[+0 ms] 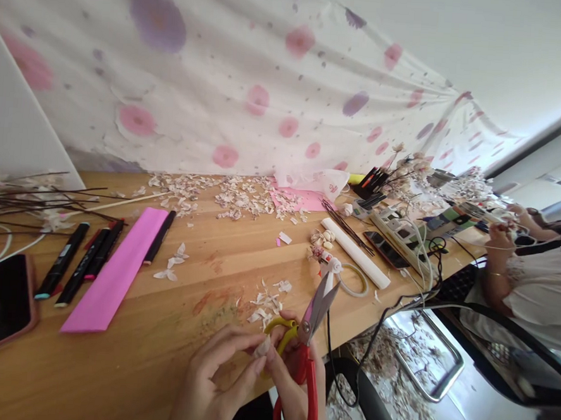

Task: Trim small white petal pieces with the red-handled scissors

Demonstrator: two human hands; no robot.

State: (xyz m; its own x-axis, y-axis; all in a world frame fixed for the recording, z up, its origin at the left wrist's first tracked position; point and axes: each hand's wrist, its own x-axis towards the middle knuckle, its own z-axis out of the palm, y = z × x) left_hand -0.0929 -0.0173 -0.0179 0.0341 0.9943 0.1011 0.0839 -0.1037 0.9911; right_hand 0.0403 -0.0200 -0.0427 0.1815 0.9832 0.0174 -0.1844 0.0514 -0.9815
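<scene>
My left hand (216, 377) pinches a small pale petal-like scrap (263, 347) between its fingertips, close to the scissors. My right hand (293, 382) grips a pair of scissors (316, 313) with red and yellow handles, its metal blades pointing up and away from me. The scrap sits just beside the yellow handle loop. My fingers hide part of the handles. Loose pale petal scraps (265, 307) lie on the wooden table (168, 330) just beyond my hands.
A pink paper strip, several black markers and a phone lie to the left. Scattered petals, pink paper, bare twigs, a white tube and a power strip with cables lie farther along. A seated co-worker's hands (500, 233) work at the right, past the table edge.
</scene>
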